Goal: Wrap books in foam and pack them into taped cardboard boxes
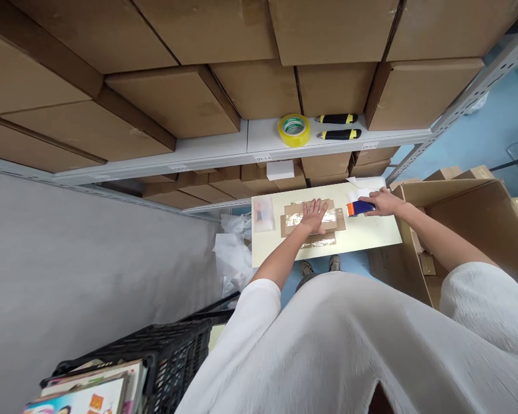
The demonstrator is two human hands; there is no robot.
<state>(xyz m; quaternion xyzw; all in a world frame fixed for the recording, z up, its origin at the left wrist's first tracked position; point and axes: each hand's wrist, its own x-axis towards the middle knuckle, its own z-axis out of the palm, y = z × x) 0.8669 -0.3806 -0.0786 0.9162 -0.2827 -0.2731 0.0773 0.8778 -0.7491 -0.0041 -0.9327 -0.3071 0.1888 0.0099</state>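
Observation:
My left hand [314, 217] lies flat with fingers spread on a small cardboard box [294, 221], whose flaps are folded out and covered with shiny clear tape. The box rests on a pale yellow tabletop [380, 230]. To its right, my right hand [384, 202] is closed round a dark blue object [360, 207] with an orange and white end; its exact kind is unclear. That object is held over the right part of the table, apart from the box. White paper [366, 184] lies close beyond my right hand.
A roll of yellow tape [294, 130] and two utility knives [339, 126] sit on the shelf [211, 148] among cardboard cartons. A clear plastic bag [264, 214] lies at the table's left. A large open carton [470, 198] stands right; a black crate [172, 356] holds books.

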